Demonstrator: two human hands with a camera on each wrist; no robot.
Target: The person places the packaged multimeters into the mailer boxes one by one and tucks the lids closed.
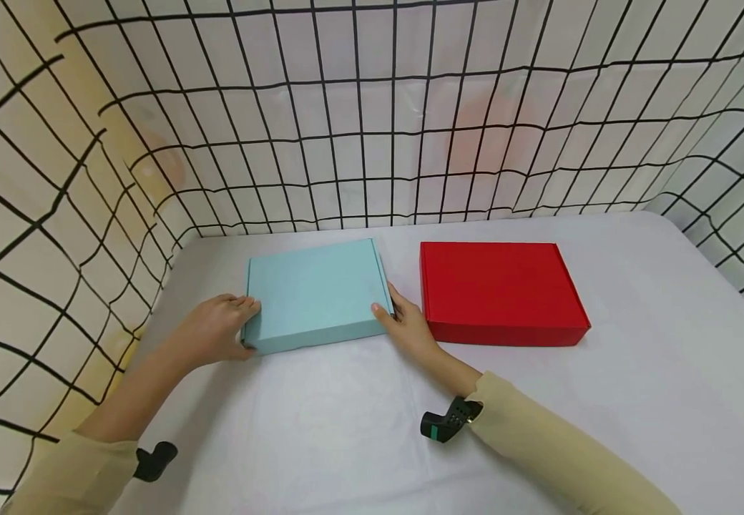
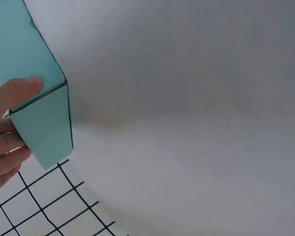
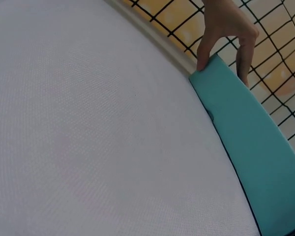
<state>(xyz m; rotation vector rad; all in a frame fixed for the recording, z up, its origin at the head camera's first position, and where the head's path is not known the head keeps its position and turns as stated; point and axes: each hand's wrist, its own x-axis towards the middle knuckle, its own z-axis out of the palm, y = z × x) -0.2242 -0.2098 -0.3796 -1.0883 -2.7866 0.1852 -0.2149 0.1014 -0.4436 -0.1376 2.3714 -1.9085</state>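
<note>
A flat light blue cardboard box (image 1: 317, 290) is on the left half of the table, lid closed and turned slightly askew. My left hand (image 1: 220, 329) holds its left end near the front corner. In the left wrist view, the thumb of that hand (image 2: 10, 103) lies on the front face and the fingers on the end face. At the opposite end, my right hand (image 1: 410, 325) grips the front right corner, its thumb at the top edge. The right wrist view shows the box's long front side (image 3: 250, 147) and the left hand (image 3: 228, 34) at the far end.
A closed red box (image 1: 501, 290) lies just right of the blue one, close to my right hand. White cloth covers the table (image 1: 346, 429). Black wire grid panels (image 1: 391, 129) stand along the back and both sides.
</note>
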